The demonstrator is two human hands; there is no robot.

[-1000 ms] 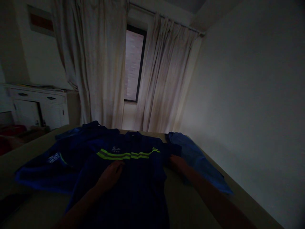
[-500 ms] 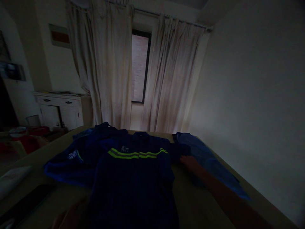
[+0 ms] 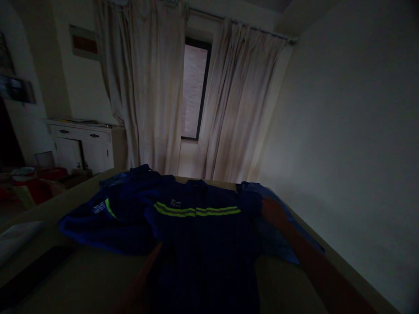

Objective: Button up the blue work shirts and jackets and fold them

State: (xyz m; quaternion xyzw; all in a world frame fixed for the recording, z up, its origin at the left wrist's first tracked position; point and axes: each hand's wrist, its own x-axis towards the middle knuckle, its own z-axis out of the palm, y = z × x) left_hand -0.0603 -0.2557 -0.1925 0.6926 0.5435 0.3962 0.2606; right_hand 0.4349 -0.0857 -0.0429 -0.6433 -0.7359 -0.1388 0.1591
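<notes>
A dark blue work jacket [image 3: 209, 244] with a yellow-green reflective stripe across the chest lies front up, collar at the far end. My right hand [image 3: 273, 212] is at the sleeve on the right, its fingers closed on the cloth, though dimness hides part of them. Beside the jacket's left edge is my left hand [image 3: 153, 257], touching or very near the cloth; its fingers are too dark and blurred to read. Another blue garment [image 3: 114, 218], crumpled, with white lettering and a short green stripe, lies against the jacket on the left.
A lighter blue denim-like garment [image 3: 278, 244] lies under my right forearm. On the left of the covered surface [image 3: 94, 274] are a long black object [image 3: 36, 272] and a pale flat item [image 3: 19, 237]. Behind are a white cabinet [image 3: 85, 144], curtains [image 3: 150, 96] and a wall [image 3: 343, 131].
The jacket has shifted to the right, its chest stripe straighter. My right hand has moved right and slightly up with the sleeve. My left hand has come up to the jacket's left side.
</notes>
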